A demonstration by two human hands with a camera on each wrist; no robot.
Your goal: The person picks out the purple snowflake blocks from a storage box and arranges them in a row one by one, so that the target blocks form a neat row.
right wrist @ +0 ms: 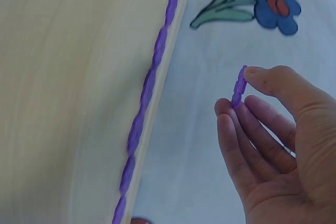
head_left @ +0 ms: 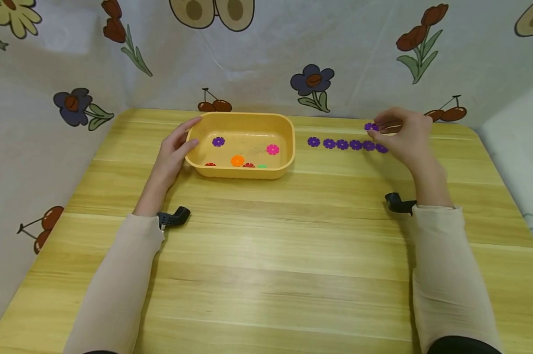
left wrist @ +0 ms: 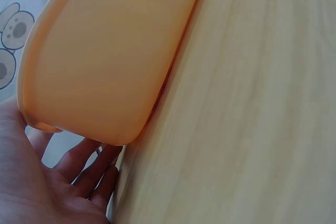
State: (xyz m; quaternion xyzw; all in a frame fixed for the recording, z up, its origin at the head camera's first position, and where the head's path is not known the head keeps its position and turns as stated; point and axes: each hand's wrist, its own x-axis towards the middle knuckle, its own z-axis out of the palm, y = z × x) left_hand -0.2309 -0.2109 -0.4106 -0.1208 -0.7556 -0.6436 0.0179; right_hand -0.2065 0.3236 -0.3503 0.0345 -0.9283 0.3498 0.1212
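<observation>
My right hand (head_left: 405, 135) pinches a purple snowflake disc (head_left: 370, 127) between thumb and fingertips, raised above the table; the right wrist view shows this disc (right wrist: 239, 86) edge-on. Below it, a row of several purple discs (head_left: 342, 145) lies flat along the table's far part, with a small gap after the leftmost one. My left hand (head_left: 171, 150) holds the left end of a yellow plastic basin (head_left: 240, 173), thumb at the rim and fingers along the outer wall. Inside the basin lie a purple disc (head_left: 218, 141), a pink disc (head_left: 273, 149), an orange disc (head_left: 237, 161) and partly hidden red and green ones.
The wooden table (head_left: 275, 255) ends at the back against a white cloth (head_left: 257, 59) printed with flowers, cherries and avocados. A black wrist camera (head_left: 175, 217) sits on the left wrist, and another camera (head_left: 399, 202) on the right.
</observation>
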